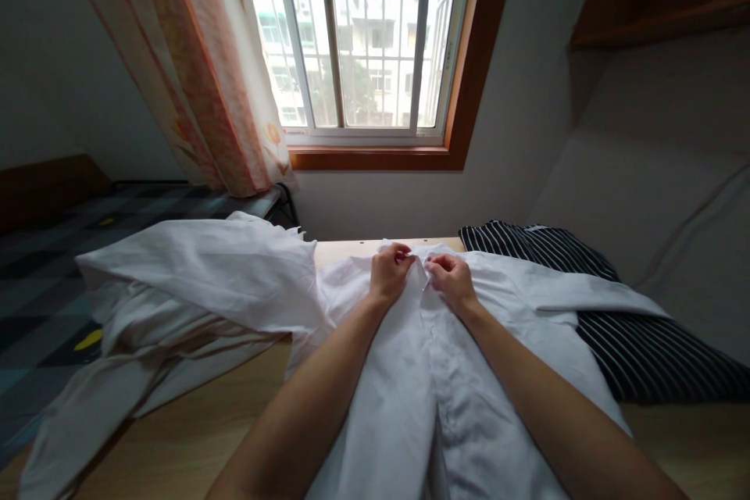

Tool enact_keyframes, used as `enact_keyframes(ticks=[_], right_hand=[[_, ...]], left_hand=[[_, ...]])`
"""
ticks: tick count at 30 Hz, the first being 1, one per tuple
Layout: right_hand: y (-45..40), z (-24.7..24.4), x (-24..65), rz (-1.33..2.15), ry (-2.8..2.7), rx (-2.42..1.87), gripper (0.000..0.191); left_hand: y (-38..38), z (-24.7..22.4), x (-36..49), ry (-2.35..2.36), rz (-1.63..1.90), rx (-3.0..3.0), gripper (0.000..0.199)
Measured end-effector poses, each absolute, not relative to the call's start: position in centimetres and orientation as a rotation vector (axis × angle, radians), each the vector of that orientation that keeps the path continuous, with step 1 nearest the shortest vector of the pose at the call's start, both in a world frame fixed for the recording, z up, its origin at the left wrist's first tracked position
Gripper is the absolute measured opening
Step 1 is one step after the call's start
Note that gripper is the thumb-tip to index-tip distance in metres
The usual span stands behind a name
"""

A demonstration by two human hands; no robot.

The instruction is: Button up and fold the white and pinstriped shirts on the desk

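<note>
A white long-sleeved garment with a front opening, like a shirt or coat (pixel 392 375), lies spread on a wooden surface in front of me. Near its collar end, my left hand (pixel 391 272) pinches the left front edge. Just to the right, my right hand (pixel 450 275) grips the other front edge between thumb and fingers. A small gap separates the two hands, and the cloth between them is slightly lifted. Below them the front opening runs down toward me. One sleeve (pixel 598 293) stretches out to the right. Any button at the fingertips is too small to make out.
More white clothing (pixel 199 281) is heaped at the left, trailing over the wooden surface (pixel 234 406). Black-and-white striped cloth (pixel 650 359) lies on the right. Beyond are a checked bed (pixel 47 289), a patterned curtain (pixel 205 70), a barred window (pixel 375 39) and an upper-right shelf (pixel 662 27).
</note>
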State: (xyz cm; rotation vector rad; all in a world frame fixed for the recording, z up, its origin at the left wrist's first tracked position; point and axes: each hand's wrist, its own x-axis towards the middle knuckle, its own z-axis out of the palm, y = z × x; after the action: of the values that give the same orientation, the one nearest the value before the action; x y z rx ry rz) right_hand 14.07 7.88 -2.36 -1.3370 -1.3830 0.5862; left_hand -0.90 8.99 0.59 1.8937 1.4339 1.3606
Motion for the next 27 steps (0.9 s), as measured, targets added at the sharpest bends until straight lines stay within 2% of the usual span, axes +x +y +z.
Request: enact_keyframes(ticks=[4, 6, 8, 13, 18, 21, 27], right_hand=[[7.4, -1.5, 14.3, 0.337, -1.397, -1.408, 0.028], [7.1, -0.9, 14.6, 0.092, -1.512, -1.476, 0.033], [6.8, -0.5, 14.7, -0.042, -1.685, -1.508, 0.038], [6.1, 0.2, 14.5, -0.017, -1.798, -1.62, 0.028], [6.2, 0.5, 15.0, -0.111, -1.861, -1.697, 0.033], [6.6, 0.3, 16.0, -0.224, -1.857, -1.734, 0.019], [7.6, 0.2, 17.2, -0.119, -1.809, -1.465, 0.021]], left_hand=[[9.1, 0.4, -1.0, 1.49, 1.336, 1.906, 0.01], [9.1, 0.3, -1.0, 1.522, 1.304, 1.967, 0.003], [9.1, 0.2, -1.0, 1.54, 1.278, 2.033, 0.006], [9.0, 0.1, -0.9, 1.558, 1.261, 2.114, 0.012], [8.6, 0.3, -0.8, 1.497, 1.297, 2.204, 0.023], [8.3, 0.3, -0.7, 1.489, 1.242, 2.282, 0.032], [8.6, -0.2, -0.4, 1.363, 1.239, 2.286, 0.036]])
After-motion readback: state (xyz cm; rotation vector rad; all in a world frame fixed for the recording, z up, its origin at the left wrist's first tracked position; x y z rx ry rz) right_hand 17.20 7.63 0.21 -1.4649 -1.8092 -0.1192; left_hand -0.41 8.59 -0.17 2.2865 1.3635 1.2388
